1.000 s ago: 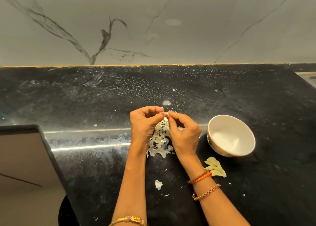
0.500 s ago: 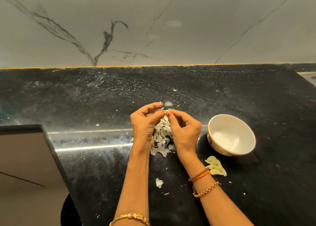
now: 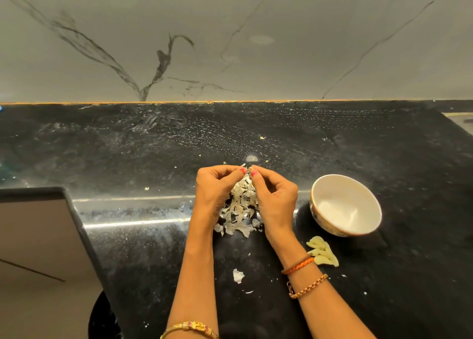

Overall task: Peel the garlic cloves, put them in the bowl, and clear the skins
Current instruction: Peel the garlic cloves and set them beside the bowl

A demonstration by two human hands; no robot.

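My left hand (image 3: 216, 187) and my right hand (image 3: 275, 197) meet fingertip to fingertip above the counter, both pinching a small garlic clove (image 3: 249, 169) between thumbs and forefingers. Directly below them lies a heap of papery white skins (image 3: 242, 208). Several peeled pale-yellow cloves (image 3: 323, 254) lie on the counter by my right wrist. The white bowl (image 3: 346, 205) stands to the right of my right hand, tilted toward me, with nothing visible inside.
The black stone counter (image 3: 153, 249) runs back to a grey marble wall. Its cut-out edge (image 3: 76, 210) drops away at the left. A loose skin scrap (image 3: 238, 276) lies between my forearms, and small flecks dot the counter.
Both hands stayed joined over the skin heap, shifting only slightly. The fingertips keep working the clove; the skins, peeled cloves and bowl have not moved.
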